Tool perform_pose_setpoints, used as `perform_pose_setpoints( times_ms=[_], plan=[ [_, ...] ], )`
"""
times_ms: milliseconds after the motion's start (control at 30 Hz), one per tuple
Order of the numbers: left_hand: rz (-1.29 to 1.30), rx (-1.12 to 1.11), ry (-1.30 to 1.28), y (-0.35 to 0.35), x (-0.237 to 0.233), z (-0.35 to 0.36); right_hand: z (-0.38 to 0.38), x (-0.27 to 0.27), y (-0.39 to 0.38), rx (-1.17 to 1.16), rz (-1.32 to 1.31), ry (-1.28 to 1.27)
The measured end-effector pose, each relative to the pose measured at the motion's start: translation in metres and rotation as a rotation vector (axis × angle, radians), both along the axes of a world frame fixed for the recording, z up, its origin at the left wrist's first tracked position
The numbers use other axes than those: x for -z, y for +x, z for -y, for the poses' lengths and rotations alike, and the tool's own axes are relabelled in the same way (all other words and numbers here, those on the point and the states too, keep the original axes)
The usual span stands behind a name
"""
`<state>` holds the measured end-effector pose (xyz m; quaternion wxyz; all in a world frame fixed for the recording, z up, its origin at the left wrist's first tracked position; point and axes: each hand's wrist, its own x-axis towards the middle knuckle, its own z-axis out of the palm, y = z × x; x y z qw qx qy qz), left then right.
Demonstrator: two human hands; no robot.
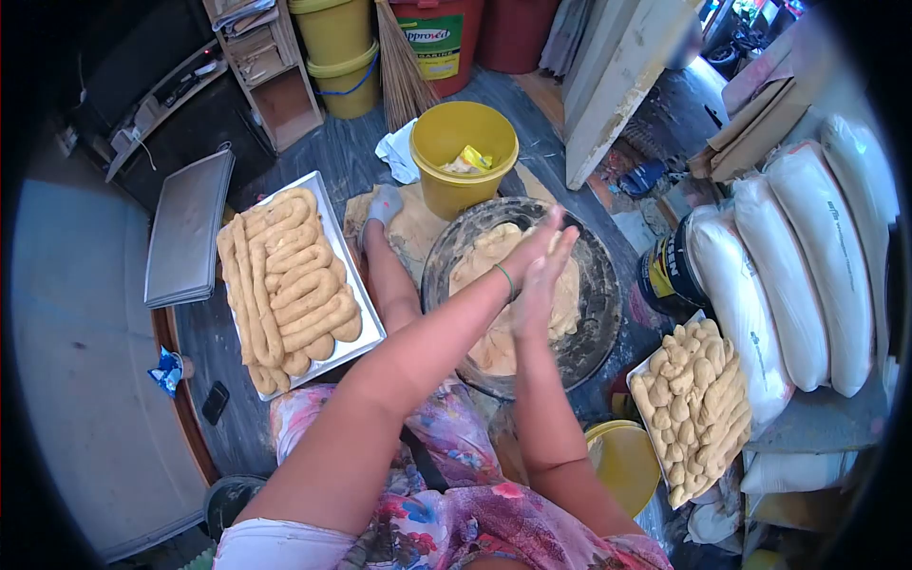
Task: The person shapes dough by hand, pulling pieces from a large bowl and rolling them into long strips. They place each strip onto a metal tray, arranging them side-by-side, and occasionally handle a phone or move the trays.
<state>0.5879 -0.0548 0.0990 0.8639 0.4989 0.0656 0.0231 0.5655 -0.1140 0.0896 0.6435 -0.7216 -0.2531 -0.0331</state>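
Observation:
Over a wide dark basin (600,323) my two hands are pressed palm to palm. A green band circles the wrist of my left hand (532,255), and my right hand (551,275) lies against it. Fingers of both are stretched out and point up and away. Whether anything is between the palms cannot be made out. Pale dough (484,271) fills much of the basin below them. To the left, a white tray (372,328) bears long ropes of dough (304,275). Another tray at the right holds many small dough pieces (693,404).
A yellow bucket (456,195) stands just beyond the basin. Stacked metal trays (190,228), a phone (216,403) and a blue packet (166,370) lie left. White sacks (779,275) and a dark tub (665,271) are right. A broom (404,71) leans behind.

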Motion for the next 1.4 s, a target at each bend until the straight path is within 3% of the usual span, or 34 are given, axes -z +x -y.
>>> perform_pose_setpoints(
  times_ms=[33,67,167,233,267,333,400,467,500,567,633,733,800,867,933,967,1000,1033,1100,1233,1300,1367,1400],
  plan=[
    [0.018,0.058,-0.054,0.003,0.005,0.006,0.006,-0.004,0.015,0.036,-0.046,0.007],
    [0.107,0.032,0.094,-0.001,-0.003,0.019,0.017,-0.007,0.038,0.072,-0.097,0.011],
    [-0.129,0.183,0.24,0.0,-0.011,0.025,0.041,-0.022,0.085,0.145,-0.059,0.04],
    [-0.061,0.011,0.12,-0.001,-0.049,0.038,0.059,-0.065,0.082,0.067,-0.082,0.162],
    [-0.013,-0.02,0.058,0.001,-0.066,0.04,0.064,-0.074,0.076,0.047,-0.123,0.423],
    [0.093,-0.096,0.004,0.014,-0.102,0.047,0.058,-0.077,0.057,0.04,-0.09,0.396],
    [0.152,-0.149,-0.011,0.022,-0.144,0.044,0.042,-0.052,0.036,-0.031,-0.221,0.718],
    [0.212,-0.237,-0.098,0.018,-0.202,0.028,0.041,0.008,0.013,0.22,0.21,-0.105],
    [0.275,-0.318,-0.163,0.015,-0.229,0.015,0.044,0.07,0.013,0.177,0.059,-0.194],
    [0.369,-0.34,-0.127,0.014,-0.27,-0.028,0.072,0.157,0.002,0.244,0.082,-0.469],
    [0.438,-0.367,-0.097,0.012,-0.285,-0.071,0.123,0.252,0.003,0.133,0.089,-0.719],
    [0.424,-0.583,-0.035,0.002,-0.284,-0.106,0.171,0.315,-0.004,0.065,-0.202,-0.677],
    [0.332,-0.552,-0.001,-0.001,-0.27,-0.11,0.183,0.332,0.007,-0.053,-0.368,-0.552],
    [0.224,-0.479,0.075,-0.003,-0.252,-0.121,0.174,0.292,0.02,-0.095,-0.73,-0.289],
    [0.157,-0.324,0.509,0.013,-0.229,-0.138,0.152,0.225,0.027,-0.179,-0.961,-0.002],
    [0.118,-0.241,0.725,0.015,-0.225,-0.142,0.146,0.204,0.032,-0.21,-1.024,0.017],
    [0.0,-0.189,1.339,-0.011,-0.24,-0.131,0.139,0.188,0.037,-0.242,-1.087,0.04],
    [0.149,-0.126,1.728,-0.012,-0.231,-0.147,0.133,0.17,0.04,-0.273,-1.148,0.063],
    [-0.058,0.036,2.169,-0.022,-0.233,-0.163,0.118,0.128,0.036,-0.385,-1.076,0.073],
    [-0.215,-0.238,2.297,-0.053,-0.243,-0.216,0.082,0.055,0.018,-0.693,-1.062,0.233],
    [-0.143,-0.222,2.516,-0.087,-0.248,-0.245,0.058,0.036,0.007,-0.807,-1.017,0.249],
    [-0.268,0.0,2.714,-0.074,-0.232,-0.341,0.027,0.02,-0.01,-0.865,-0.969,0.207],
    [-0.741,-0.352,1.807,-0.104,-0.265,-0.282,0.01,0.011,-0.021,-0.903,-0.942,0.133]
  ],
)
